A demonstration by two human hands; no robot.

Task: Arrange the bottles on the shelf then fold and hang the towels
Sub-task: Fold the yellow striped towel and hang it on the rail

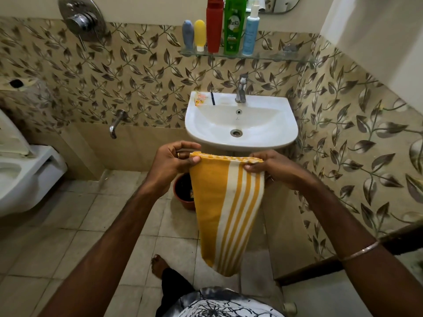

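Note:
A yellow towel with white stripes [225, 207] hangs folded in front of me, below the sink. My left hand [174, 162] pinches its top left corner. My right hand [272, 168] pinches its top right corner. On the glass shelf [270, 56] above the sink several bottles stand in a row: a grey-blue tube [188, 34], a yellow tube [200, 34], a red bottle [214, 25], a green bottle [234, 25] and a light blue pump bottle [250, 30].
A white sink [241, 121] with a chrome tap [241, 90] is fixed to the leaf-patterned wall. A red-brown bucket [183, 191] stands on the tiled floor under it. A toilet [25, 175] is at the left, a wall tap [116, 125] beside it.

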